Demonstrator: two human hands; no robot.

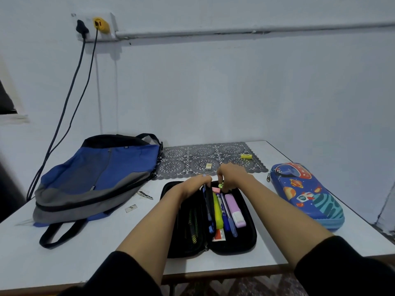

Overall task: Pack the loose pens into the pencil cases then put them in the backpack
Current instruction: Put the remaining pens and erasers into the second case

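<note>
White surface: at the open black fabric pencil case's far end my left hand grips a dark blue pen; my right hand pinches a small green piece.

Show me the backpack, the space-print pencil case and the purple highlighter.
backpack (119,167): head view, on its blue front panel.
space-print pencil case (307,195): head view, middle of its lid.
purple highlighter (234,207): head view, on its barrel.

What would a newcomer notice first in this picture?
The left hand and right hand meet at the far end of an open black pencil case, near centre of the table, the right pinching a small green item. A blue-grey backpack lies left, a closed space-print pencil case right.
</note>
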